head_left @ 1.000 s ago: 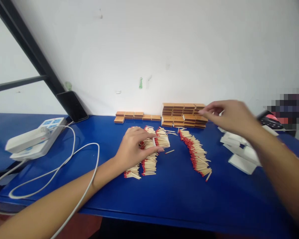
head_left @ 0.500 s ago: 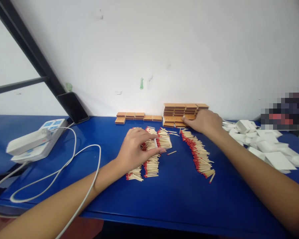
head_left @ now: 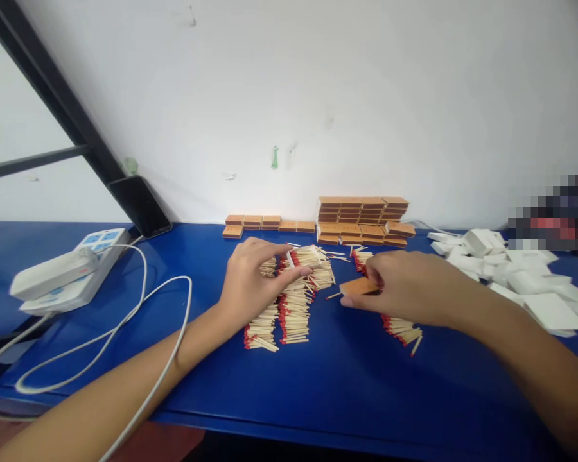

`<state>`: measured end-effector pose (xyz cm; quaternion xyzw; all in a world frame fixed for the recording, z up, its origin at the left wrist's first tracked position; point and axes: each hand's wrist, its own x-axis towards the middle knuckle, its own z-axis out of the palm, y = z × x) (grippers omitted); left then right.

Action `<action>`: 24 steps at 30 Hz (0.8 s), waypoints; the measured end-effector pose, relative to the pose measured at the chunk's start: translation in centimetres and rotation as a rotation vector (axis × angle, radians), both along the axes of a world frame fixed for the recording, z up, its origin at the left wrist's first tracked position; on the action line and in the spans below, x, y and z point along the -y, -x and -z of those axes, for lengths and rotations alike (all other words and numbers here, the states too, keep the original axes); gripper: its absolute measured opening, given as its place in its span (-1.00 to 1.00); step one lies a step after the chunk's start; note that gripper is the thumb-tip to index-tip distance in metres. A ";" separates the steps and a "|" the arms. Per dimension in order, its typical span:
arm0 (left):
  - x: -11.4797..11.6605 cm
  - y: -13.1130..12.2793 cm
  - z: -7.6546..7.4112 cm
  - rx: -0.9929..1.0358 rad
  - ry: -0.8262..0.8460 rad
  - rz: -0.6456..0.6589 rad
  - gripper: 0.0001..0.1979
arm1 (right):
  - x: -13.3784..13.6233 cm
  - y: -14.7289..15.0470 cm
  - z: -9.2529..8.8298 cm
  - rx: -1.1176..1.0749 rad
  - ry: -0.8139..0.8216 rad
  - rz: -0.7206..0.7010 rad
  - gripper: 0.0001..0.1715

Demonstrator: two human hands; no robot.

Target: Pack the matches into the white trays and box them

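My left hand (head_left: 253, 273) pinches a white matchbox tray (head_left: 304, 256) filled with red-tipped matches, held over the rows of matches. Between the thumb and fingers of my right hand (head_left: 399, 282) is an orange matchbox sleeve (head_left: 359, 287), apart from the tray and to its right. Beneath and beside my left hand lie long rows of loose matches (head_left: 295, 321). Another row of matches (head_left: 402, 330) is partly hidden under my right hand. A single match (head_left: 334, 296) lies near the sleeve's left end.
Stacked orange matchboxes (head_left: 361, 212) stand against the wall, with a lower row of matchboxes (head_left: 270, 222) to their left. White empty trays (head_left: 525, 269) are heaped at the right. At the left are a power strip (head_left: 94, 250), a looping white cable (head_left: 189, 301) and a leaning black phone (head_left: 142, 206).
My right hand has come from the matchbox stack toward me and left, now holding an orange sleeve. My left hand has shifted slightly left and up with the filled tray.
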<state>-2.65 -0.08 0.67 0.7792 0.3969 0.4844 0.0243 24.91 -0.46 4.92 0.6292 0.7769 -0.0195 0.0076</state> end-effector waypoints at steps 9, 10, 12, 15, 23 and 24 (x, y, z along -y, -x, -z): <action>-0.1 -0.2 0.6 -0.041 -0.009 0.024 -0.62 | 0.1 -1.6 1.0 -0.126 0.194 -0.265 -0.41; -0.1 -0.2 0.6 -0.045 0.001 0.027 -0.61 | -0.1 -1.7 1.0 -0.153 0.231 -0.290 -0.43; -0.1 -0.2 0.5 -0.049 0.019 0.029 -0.60 | -0.4 -1.7 0.9 -0.182 0.300 -0.332 -0.59; 0.0 -0.3 0.4 -0.021 0.040 0.033 -0.60 | -0.5 -1.3 0.3 -0.254 0.305 -0.369 -0.66; 0.1 -0.6 0.4 0.018 0.102 0.066 -0.61 | -0.6 -0.5 0.1 -0.365 -0.003 -0.306 -0.58; 0.1 -0.6 0.4 0.020 0.111 0.076 -0.60 | -0.7 -0.5 0.2 -0.377 -0.021 -0.312 -0.59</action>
